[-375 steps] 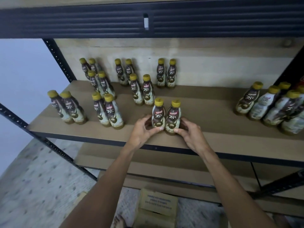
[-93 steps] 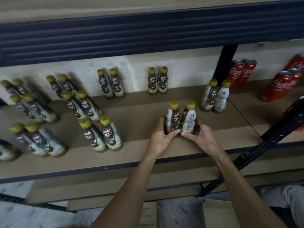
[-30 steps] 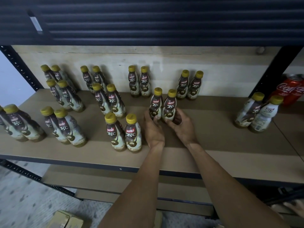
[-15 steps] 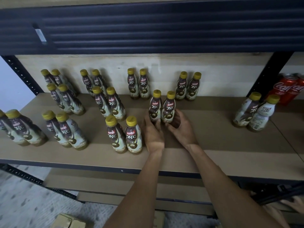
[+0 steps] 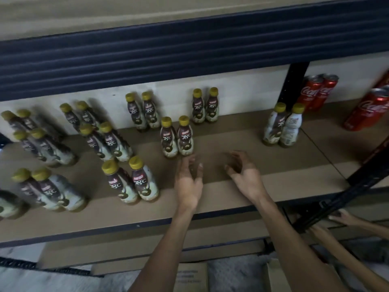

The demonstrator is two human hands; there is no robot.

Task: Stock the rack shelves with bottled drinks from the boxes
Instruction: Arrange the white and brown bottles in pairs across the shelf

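While the left grip (image 5: 188,180) and right grip (image 5: 244,171) hovered loose-fingered and empty above the shelf (image 5: 231,199), just short of an upright bottle pair (image 5: 176,137), a careless sweep looked liable to topple it into neighbouring pairs (image 5: 130,182).

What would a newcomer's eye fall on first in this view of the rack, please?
The left hand and the right hand hang empty, fingers loosely curled, over the front of the shelf. A pair of yellow-capped bottles stands just beyond the left hand, with more pairs to the left and behind. At the far right, past the black upright, red cola cans stand out.
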